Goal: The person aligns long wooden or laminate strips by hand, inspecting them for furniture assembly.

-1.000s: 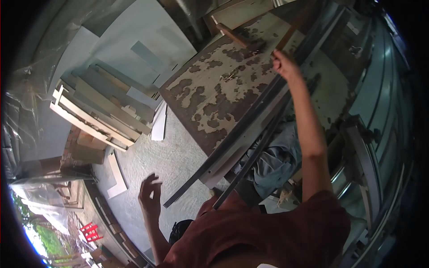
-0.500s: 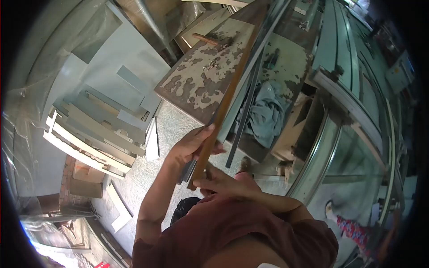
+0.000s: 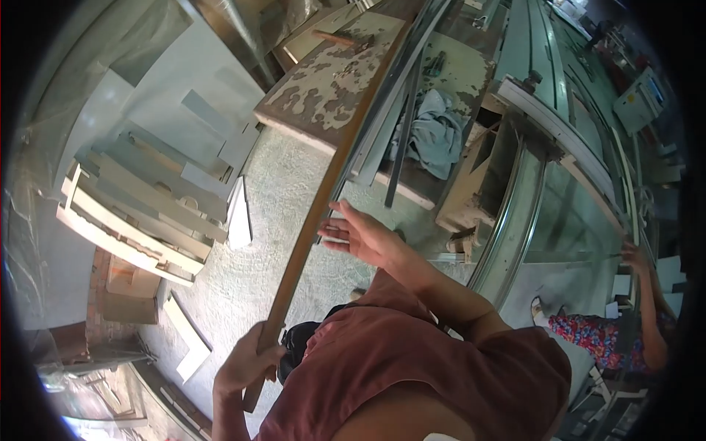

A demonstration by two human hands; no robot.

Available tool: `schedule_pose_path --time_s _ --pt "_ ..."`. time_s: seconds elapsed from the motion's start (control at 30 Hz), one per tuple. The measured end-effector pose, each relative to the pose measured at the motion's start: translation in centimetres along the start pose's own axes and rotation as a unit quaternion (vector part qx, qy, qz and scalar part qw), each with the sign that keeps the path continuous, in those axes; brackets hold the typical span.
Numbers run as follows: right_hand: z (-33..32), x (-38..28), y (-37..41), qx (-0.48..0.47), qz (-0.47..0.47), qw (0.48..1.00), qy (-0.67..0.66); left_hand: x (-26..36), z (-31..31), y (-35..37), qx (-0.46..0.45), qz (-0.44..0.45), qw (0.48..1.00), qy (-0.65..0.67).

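Observation:
A long, narrow brown strip (image 3: 301, 250) runs at a slant from beside my body up over the worktable. My left hand (image 3: 248, 361) is wrapped round it near its lower end, at my side. Further up, my right hand (image 3: 360, 237) is open with fingers stretched out, its fingertips right at the strip's edge. Grey metal profiles (image 3: 397, 92) lie alongside the strip on the table, and a dark bar (image 3: 401, 151) juts over the table's near edge.
The worktable (image 3: 294, 106) has peeling paint and bears a wooden-handled tool (image 3: 334, 37), a green tool (image 3: 435, 65) and a grey cloth (image 3: 432, 136). Pale panels (image 3: 140, 228) lean at left. A metal rail (image 3: 515, 228) stands right; beyond it is another person (image 3: 588, 339) in floral clothing.
My left hand has moved down and left along with the strip's lower end. My right hand has moved up and opened off the strip. Another person's arm has come into view at right.

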State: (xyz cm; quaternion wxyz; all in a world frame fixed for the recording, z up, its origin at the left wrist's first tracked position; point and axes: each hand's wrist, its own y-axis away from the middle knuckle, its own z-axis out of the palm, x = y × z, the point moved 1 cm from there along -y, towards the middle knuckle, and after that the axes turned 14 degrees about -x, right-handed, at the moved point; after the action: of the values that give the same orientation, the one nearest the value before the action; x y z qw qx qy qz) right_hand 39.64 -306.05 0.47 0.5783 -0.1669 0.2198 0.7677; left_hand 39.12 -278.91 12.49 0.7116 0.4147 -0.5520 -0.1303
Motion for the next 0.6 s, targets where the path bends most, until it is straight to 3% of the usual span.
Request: schedule_pose_path --time_s 0.17,0.2,0.23,0.27,0.37,0.47,0.6 --pt "1.5 2.1 -2.1 -0.056 -0.016 0.993 -0.106 -6.8 1.3 3.8 -0.007 -0.010 1.000 0.026" --pt "1.5 2.5 -2.2 -0.089 -0.020 0.987 -0.131 -9.9 1.2 4.3 0.015 -0.018 1.000 -0.002" --pt "1.3 3.5 -2.2 -0.041 0.000 0.989 -0.143 -12.6 1.2 4.9 0.036 -0.025 0.999 -0.031" --pt "1.0 4.2 -2.2 -0.042 0.003 0.989 -0.143 -14.4 1.2 5.8 0.041 -0.104 0.987 -0.113" --pt "0.0 6.0 -2.1 -0.017 0.015 0.989 -0.147 -16.2 3.8 7.8 0.147 -0.169 0.962 -0.156" --pt "0.6 6.2 -1.9 -0.006 0.015 0.991 -0.132 -16.8 6.7 6.8 0.332 -0.191 0.909 -0.166" --pt "0.7 6.6 -1.1 0.020 0.041 0.991 -0.128 -19.8 7.2 5.7 0.380 -0.150 0.900 -0.154"
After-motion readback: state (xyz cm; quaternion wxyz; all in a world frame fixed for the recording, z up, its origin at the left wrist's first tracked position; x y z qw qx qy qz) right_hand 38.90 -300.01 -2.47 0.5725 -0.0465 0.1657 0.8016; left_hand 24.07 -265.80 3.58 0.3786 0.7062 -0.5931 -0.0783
